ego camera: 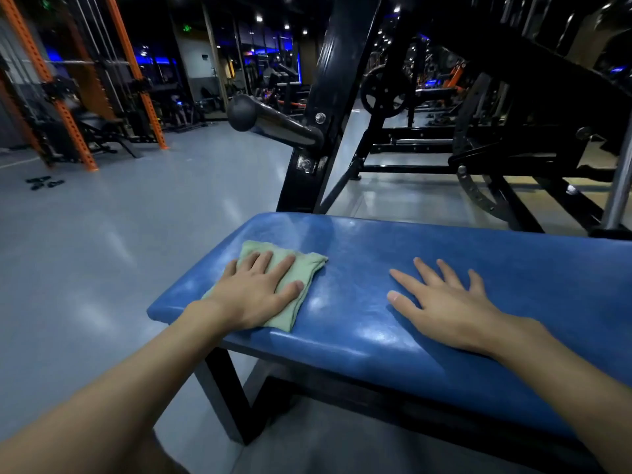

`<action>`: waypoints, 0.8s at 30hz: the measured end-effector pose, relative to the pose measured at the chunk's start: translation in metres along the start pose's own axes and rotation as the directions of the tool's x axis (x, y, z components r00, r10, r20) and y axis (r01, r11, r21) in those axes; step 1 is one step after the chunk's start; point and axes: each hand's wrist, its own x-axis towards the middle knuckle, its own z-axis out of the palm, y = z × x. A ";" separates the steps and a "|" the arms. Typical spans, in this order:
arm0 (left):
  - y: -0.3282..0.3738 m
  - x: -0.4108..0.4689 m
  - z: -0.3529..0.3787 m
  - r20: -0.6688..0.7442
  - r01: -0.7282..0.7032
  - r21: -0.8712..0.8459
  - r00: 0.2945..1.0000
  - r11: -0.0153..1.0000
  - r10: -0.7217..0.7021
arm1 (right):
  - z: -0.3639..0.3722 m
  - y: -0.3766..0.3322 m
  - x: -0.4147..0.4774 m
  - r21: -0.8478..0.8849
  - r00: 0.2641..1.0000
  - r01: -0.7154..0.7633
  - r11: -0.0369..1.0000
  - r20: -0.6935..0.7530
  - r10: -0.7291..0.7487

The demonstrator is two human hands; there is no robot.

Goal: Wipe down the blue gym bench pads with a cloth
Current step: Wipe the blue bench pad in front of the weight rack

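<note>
Blue bench pad point(359, 302), location? (First)

Centre of view, on a black frame point(222, 388) above the grey floor point(102, 251). The surface is glossy. (Second)

Cloth? (First)

A green cloth point(311, 268), folded, lies flat on the pad's left end, near the far edge. (Second)

Left hand? (First)

The left hand point(256, 292) lies palm down on the cloth with its fingers straight and pressing. It grips nothing. The cloth shows beyond the fingertips and below the thumb. (Second)

Right hand? (First)

The right hand point(444, 302) lies flat on bare pad with its fingers spread, holding nothing, well apart from the cloth. (Second)

Surroundings? (First)

A black upright point(328, 97) stands behind the pad, carrying a steel peg with a rounded black cap point(242, 112). A weight plate point(386, 90) is beyond it. An orange rack point(65, 107) is at far left. (Second)
</note>
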 end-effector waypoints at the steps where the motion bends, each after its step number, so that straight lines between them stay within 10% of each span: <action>1: 0.008 -0.002 0.000 -0.008 0.000 0.003 1.000 1.000 0.001 | -0.004 0.005 -0.002 0.022 1.000 0.019 1.000 -0.013 -0.019; 24: 0.194 -0.025 -0.003 -0.011 -0.101 -0.016 0.995 0.995 0.101 | -0.017 0.148 -0.067 0.069 0.997 0.031 0.997 -0.078 -0.025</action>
